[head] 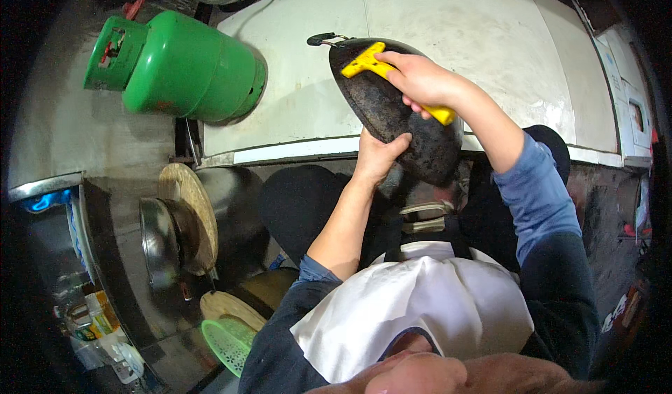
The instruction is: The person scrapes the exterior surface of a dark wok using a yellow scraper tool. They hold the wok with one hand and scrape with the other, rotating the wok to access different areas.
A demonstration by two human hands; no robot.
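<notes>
My left hand [379, 155] grips the near left rim of a blackened wok [380, 107], its thumb lying on the dark outer surface. The wok is tilted, with its sooty underside facing up, and one black loop handle shows at its far end. My right hand [428, 81] is closed around the handle of a yellow scraper [370, 62]. The scraper's wide head rests against or just over the far part of the wok. Whether its blade touches the metal cannot be told. My right fingers are partly hidden behind the scraper's handle.
A green gas cylinder [194, 68] lies at the left of a pale board or tabletop [294, 110]. Lower left are a round wooden board [202, 220], a metal pan [157, 241] and a light green plastic basket [226, 341]. Packages and plastic items stand in the lower left corner.
</notes>
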